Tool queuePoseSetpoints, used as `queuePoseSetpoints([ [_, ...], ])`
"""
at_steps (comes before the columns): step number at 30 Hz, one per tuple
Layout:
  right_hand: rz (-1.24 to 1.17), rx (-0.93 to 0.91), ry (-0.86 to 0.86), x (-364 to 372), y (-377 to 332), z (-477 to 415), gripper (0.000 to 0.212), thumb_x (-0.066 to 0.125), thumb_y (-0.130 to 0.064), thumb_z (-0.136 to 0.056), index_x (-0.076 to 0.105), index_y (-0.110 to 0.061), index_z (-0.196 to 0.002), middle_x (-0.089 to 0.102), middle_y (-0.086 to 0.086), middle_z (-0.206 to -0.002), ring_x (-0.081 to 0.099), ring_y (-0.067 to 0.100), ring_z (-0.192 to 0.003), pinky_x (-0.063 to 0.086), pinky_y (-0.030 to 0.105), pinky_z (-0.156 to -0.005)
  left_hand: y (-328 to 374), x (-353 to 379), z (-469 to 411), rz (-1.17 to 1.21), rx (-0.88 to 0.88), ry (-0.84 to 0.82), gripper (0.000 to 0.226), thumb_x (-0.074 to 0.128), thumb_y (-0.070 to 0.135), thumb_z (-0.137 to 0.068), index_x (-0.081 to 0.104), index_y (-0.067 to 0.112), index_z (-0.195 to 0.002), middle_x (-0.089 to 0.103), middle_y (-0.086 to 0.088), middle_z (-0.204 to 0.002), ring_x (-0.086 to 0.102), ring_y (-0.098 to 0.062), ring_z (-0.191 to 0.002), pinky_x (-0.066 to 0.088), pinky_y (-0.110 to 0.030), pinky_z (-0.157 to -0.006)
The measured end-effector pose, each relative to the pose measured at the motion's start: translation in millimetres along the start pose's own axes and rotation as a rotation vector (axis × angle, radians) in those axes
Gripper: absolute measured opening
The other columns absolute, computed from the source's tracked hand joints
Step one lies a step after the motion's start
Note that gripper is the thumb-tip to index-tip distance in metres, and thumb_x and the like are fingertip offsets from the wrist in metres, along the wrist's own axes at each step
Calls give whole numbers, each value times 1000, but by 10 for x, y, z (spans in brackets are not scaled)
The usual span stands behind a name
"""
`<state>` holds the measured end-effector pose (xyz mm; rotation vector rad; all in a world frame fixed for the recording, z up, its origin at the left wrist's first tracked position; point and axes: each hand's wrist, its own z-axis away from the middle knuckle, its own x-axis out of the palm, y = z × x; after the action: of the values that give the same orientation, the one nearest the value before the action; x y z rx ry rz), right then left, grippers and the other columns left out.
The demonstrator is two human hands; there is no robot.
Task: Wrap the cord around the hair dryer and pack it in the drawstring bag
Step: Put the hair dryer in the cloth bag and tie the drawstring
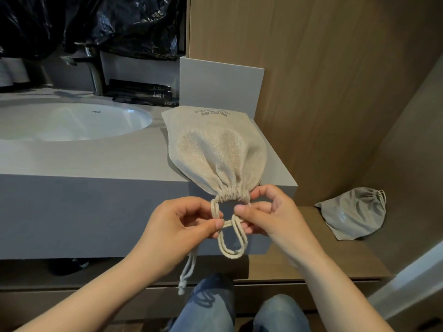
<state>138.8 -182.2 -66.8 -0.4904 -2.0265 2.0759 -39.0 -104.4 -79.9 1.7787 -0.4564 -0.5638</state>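
A beige drawstring bag [215,152] lies on the right end of the grey vanity counter [96,161], its gathered neck pulled closed at the counter's front edge. The bag bulges; whatever is inside is hidden, and no hair dryer or cord shows. The pale drawstrings [231,243] hang in front of the counter, crossed into a loop. My left hand [182,226] pinches one pair of strings just left of the crossing. My right hand [266,212] pinches the other pair just below the neck. Two knotted string ends dangle below my left hand.
A white oval sink [72,121] with a tap [93,70] sits left of the bag. Dark sachets [143,92] lie behind it, black plastic above. A second grey drawstring pouch [354,212] rests on a lower wooden shelf at right. Wooden panels close the right side.
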Motion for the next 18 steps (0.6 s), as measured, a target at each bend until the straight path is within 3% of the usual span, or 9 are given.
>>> queuePoseSetpoints([
  [4,-28,25,-61,-248,-5,92,13,69,-3,-81,69,1,-94,71,11,-72,65,15,-64,56,21,-64,32,-27,-38,44,-8,-15,16,75,2,-74,77,12,-87,76,-11,-80,74,-25,-75,60,-26,-72],
  [9,-67,25,-38,-246,76,83,9,67,1,-83,68,1,-93,69,10,-73,65,14,-65,56,20,-62,24,49,-59,16,-40,-69,11,71,-2,-80,74,4,-89,77,-7,-86,74,-23,-78,59,-26,-72],
  [14,-50,77,-100,-149,197,-1,29,63,-5,-89,61,-10,-118,71,7,-112,68,14,-81,55,20,-59,48,78,-56,-8,-43,-79,10,69,-3,-82,71,0,-91,77,-4,-90,74,-22,-75,59,-26,-71],
  [18,-249,88,-265,-119,192,-52,32,54,-4,-94,58,-8,-125,71,7,-110,66,11,-80,52,17,-57,60,50,-62,-23,-38,-68,11,70,-2,-82,72,3,-91,77,-4,-90,73,-22,-74,59,-27,-72],
])
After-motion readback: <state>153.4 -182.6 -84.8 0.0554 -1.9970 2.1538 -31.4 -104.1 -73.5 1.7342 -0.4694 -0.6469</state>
